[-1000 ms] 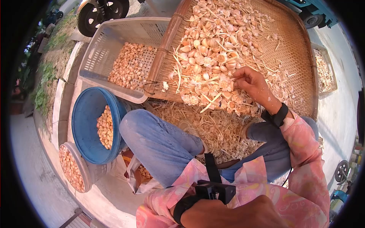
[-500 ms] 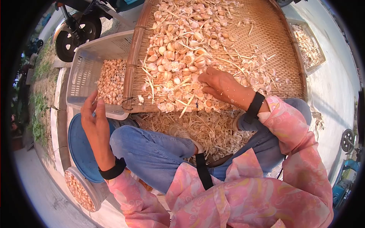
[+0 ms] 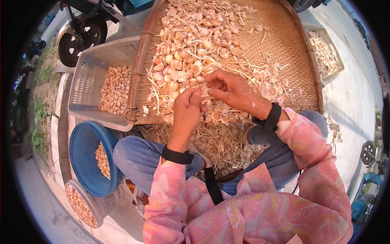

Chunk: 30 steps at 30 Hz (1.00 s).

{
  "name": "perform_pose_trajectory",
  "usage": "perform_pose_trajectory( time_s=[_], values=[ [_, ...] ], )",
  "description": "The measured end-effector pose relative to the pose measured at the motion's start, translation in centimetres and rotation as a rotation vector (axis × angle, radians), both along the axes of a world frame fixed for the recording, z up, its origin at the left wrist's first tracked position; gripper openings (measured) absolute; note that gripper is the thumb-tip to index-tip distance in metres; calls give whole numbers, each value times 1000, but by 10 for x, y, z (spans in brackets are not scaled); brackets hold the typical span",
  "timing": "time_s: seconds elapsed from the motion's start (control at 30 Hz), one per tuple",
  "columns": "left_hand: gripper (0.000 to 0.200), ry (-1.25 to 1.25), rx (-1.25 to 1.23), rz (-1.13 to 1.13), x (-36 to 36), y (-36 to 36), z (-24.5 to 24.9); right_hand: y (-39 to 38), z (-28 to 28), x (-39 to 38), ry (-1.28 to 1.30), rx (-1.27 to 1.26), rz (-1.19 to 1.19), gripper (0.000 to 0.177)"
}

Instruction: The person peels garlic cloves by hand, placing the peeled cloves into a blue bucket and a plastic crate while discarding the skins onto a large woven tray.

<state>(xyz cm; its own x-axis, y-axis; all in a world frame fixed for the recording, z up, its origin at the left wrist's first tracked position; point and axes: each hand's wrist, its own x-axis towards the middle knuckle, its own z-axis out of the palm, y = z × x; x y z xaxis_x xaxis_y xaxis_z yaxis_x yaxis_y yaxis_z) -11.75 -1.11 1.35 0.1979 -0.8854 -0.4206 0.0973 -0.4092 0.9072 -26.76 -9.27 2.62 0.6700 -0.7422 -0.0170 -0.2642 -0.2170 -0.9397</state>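
My left hand [image 3: 188, 107] and my right hand [image 3: 237, 92] meet over the near edge of a woven bamboo tray [image 3: 280, 40]. Between their closed fingertips is a small pale piece of garlic [image 3: 205, 94], partly hidden by the fingers. Just beyond the hands lies a heap of garlic cloves [image 3: 176, 65] mixed with broken bulbs. Papery skins and dry stalks [image 3: 274, 81] are strewn to the right on the tray.
A plastic crate [image 3: 87, 83] with cloves stands left of the tray. Nearer are a blue bucket [image 3: 79, 162] and a pale bucket [image 3: 103, 203], both holding cloves. Skins [image 3: 219, 142] cover the ground between my legs. Another crate [image 3: 337, 67] of scraps sits right; a wheel [image 3: 83, 42] stands upper left.
My left hand has moved right, from beside the crate to my right hand, and its fingers have closed on the garlic. The right hand has shifted slightly left. Cloves inside the blue bucket now show.
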Motion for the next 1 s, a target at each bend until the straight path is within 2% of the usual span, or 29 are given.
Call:
perform_pose_trajectory(
  time_s=[0.1, 0.13, 0.27, 0.33, 0.4, 0.5, 0.53, 0.6, 0.63, 0.67, 0.7, 0.77, 0.8, 0.87, 0.9, 0.97, 1.0],
  values=[
    [28, 465, -46, 280, 2, 9, 10, -22, -16, 9, 48, -453, 32, 21],
    [34, 575, -60, 307, 4, 11, 11, -29, -27, 14, 75, -603, 70, 19],
    [34, 664, -81, 326, 4, 17, 21, -25, -12, 25, 436, -742, 155, 16],
    [34, 695, -115, 294, 8, 24, 21, -20, -4, 21, 521, -676, 216, 23],
    [36, 841, -155, 241, 10, 30, 26, -17, 7, 11, 598, -589, 248, 29],
    [35, 1047, -225, 170, 3, 45, 46, -14, -1, -4, 240, -585, 101, 27],
    [34, 1110, -252, 147, -1, 51, 57, -18, -3, -6, 120, -558, 66, 21],
    [37, 1120, -254, 158, -15, 69, 97, -18, 11, -2, 151, -371, 3, 20],
    [38, 1077, -327, 48, -21, 79, 116, -17, 14, 0, 163, -274, -32, 19],
    [28, 1028, -410, -117, -26, 87, 134, -21, 7, -1, 217, -321, 3, 20],
    [23, 1112, -555, -137, -37, 91, 143, -21, -2, -2, 231, -385, 33, 20],
    [19, 1327, -596, 10, -61, 108, 172, -21, -17, -4, 258, -513, 92, 20],
    [19, 1458, -483, 183, -72, 121, 199, -21, -18, -4, 305, -530, 144, 20],
    [20, 1519, -579, 181, -82, 124, 194, -16, -12, -5, 373, -515, 174, 19],
    [19, 1427, -784, 3, -79, 112, 164, -14, -11, -1, 393, -511, 194, 19],
    [18, 1239, -1001, -210, -68, 98, 148, -13, -14, 5, 419, -529, 209, 19],
    [18, 1182, -1024, -238, -64, 95, 149, -13, -13, 5, 430, -536, 215, 19]
  ],
)
